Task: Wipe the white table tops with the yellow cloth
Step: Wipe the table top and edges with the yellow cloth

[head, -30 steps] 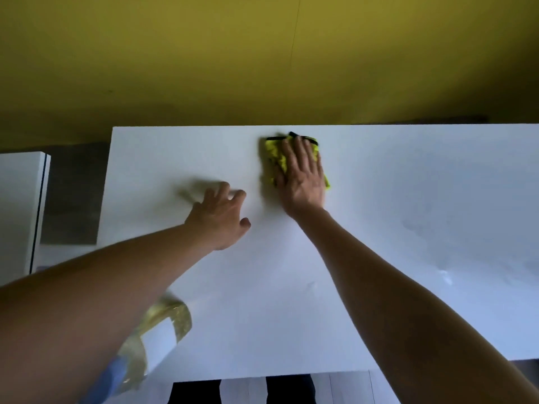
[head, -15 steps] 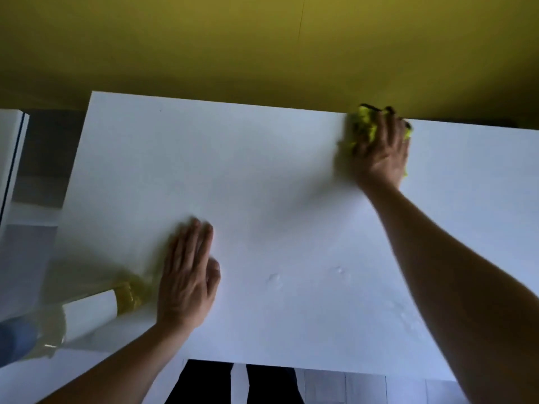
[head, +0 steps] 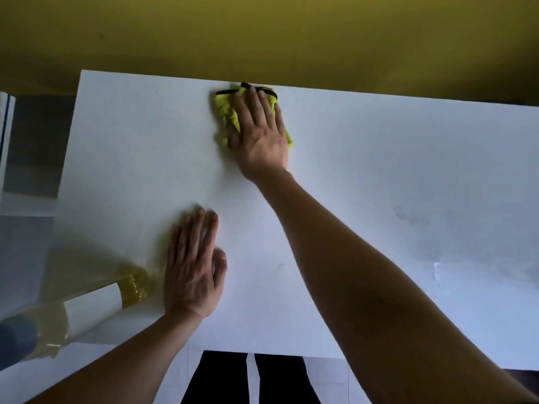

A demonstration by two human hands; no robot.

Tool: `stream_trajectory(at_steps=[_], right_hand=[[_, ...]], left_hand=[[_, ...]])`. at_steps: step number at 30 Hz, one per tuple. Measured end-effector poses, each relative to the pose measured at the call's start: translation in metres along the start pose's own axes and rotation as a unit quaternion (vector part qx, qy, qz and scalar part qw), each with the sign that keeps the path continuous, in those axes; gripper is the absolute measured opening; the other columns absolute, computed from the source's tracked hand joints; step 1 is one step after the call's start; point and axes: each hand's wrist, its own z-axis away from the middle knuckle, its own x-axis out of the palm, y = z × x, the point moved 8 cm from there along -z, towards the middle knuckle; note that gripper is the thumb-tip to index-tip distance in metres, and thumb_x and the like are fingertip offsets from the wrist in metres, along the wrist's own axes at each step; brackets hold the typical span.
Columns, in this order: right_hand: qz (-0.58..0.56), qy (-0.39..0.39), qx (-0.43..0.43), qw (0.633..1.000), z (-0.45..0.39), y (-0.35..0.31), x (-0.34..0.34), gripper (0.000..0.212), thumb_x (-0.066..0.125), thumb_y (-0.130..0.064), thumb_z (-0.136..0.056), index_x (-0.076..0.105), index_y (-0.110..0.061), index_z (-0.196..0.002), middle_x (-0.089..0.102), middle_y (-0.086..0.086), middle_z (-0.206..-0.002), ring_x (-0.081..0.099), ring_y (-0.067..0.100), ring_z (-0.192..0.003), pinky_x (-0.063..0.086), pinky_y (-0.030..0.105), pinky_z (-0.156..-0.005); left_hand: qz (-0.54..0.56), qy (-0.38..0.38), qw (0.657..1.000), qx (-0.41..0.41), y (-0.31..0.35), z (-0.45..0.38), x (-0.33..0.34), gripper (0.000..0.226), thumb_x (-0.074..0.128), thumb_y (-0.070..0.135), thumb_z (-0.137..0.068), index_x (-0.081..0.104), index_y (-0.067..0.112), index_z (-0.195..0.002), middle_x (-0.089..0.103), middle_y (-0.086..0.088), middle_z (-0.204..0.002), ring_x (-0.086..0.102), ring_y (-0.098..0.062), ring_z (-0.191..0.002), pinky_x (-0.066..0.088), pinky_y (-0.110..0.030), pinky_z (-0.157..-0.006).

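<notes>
1. The right hand (head: pixel 261 135) presses the yellow cloth (head: pixel 230 118) flat, fingers straight, at the white table (head: pixel 379 158)'s far edge: wiping is underway.
2. The left hand (head: pixel 192 275) rests open, bracing.
3. Next, probably sweeping toward the unwiped right side.

Table top (head: pixel 379 158): plain white, with faint grey smears toward the right
Cloth (head: pixel 226 110): bright yellow-green, ribbed texture, black trim along the far edge
Wall (head: pixel 262 33): flat mustard yellow, unpatterned
Bottle (head: pixel 87 310): clear, pale yellow liquid, plain white label, blue top
Trousers (head: pixel 221 377): black
Floor (head: pixel 326 371): pale grey-white tiles with thin joint lines
</notes>
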Motion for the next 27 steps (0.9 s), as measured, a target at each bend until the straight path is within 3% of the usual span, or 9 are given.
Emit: stream_trajectory(at_steps=[3,10,14,18,22,25,27], right_hand=[[-0.003,0.033,0.004,0.999,0.015,0.046,-0.014,0.062,0.043,-0.046,-0.098,0.039,-0.019,-0.154,0.033,0.008,-0.161,0.026,0.025,-0.151,0.017,0.042,-0.124],[0.042,0.087,0.246,0.964,0.112,0.246,-0.099,0.063,0.035,-0.042,-0.098,0.03,-0.018,-0.157,0.024,0.006,-0.165,0.019,0.028,-0.153,0.013,0.045,-0.125],[0.026,0.115,0.362,0.925,0.12,0.241,-0.098,0.066,0.028,-0.047,-0.099,0.028,-0.018,-0.158,0.021,0.008,-0.166,0.015,0.029,-0.154,0.011,0.046,-0.124],[0.008,0.109,0.198,0.974,0.104,0.109,-0.051,0.066,0.054,-0.029,-0.091,0.039,-0.008,-0.152,0.034,0.016,-0.159,0.028,0.038,-0.148,0.022,0.05,-0.121],[-0.025,0.044,0.05,0.997,0.109,-0.025,-0.007,0.062,0.048,-0.041,-0.097,0.039,-0.015,-0.154,0.032,0.011,-0.161,0.023,0.027,-0.152,0.016,0.046,-0.124],[-0.019,0.058,0.016,0.998,0.115,-0.015,-0.009,0.057,0.048,-0.043,-0.101,0.043,-0.015,-0.151,0.036,0.012,-0.159,0.029,0.027,-0.15,0.022,0.047,-0.122],[-0.005,0.073,0.054,0.996,0.129,0.028,-0.02,0.062,0.054,-0.043,-0.098,0.042,-0.015,-0.152,0.036,0.012,-0.16,0.029,0.029,-0.15,0.024,0.047,-0.121]], left_hand=[[0.002,0.004,1.0,0.0,0.0,0.001,-0.001,0.064,0.038,0.028,-0.103,0.03,0.01,-0.164,0.022,-0.01,-0.173,0.022,-0.031,-0.16,0.019,-0.051,-0.13],[-0.011,0.0,1.0,-0.005,-0.003,0.0,0.002,0.066,0.037,0.03,-0.103,0.028,0.011,-0.165,0.02,-0.012,-0.173,0.021,-0.034,-0.16,0.019,-0.054,-0.129],[-0.013,0.01,1.0,0.001,-0.001,0.001,0.001,0.066,0.037,0.029,-0.103,0.027,0.011,-0.165,0.02,-0.012,-0.173,0.02,-0.033,-0.16,0.016,-0.052,-0.13],[-0.008,0.015,1.0,0.005,-0.003,0.001,0.001,0.065,0.038,0.028,-0.103,0.028,0.012,-0.165,0.021,-0.012,-0.173,0.021,-0.034,-0.16,0.017,-0.052,-0.13],[-0.003,0.024,1.0,0.016,-0.003,0.002,-0.002,0.064,0.039,0.025,-0.102,0.03,0.01,-0.164,0.024,-0.015,-0.172,0.024,-0.036,-0.159,0.017,-0.052,-0.129],[0.0,0.034,0.999,0.024,-0.002,0.002,-0.002,0.064,0.039,0.023,-0.103,0.03,0.01,-0.164,0.024,-0.016,-0.172,0.023,-0.036,-0.159,0.017,-0.052,-0.13],[0.007,0.035,0.999,0.021,-0.003,0.003,-0.002,0.064,0.039,0.023,-0.103,0.027,0.011,-0.165,0.022,-0.015,-0.172,0.021,-0.036,-0.159,0.015,-0.052,-0.13]])
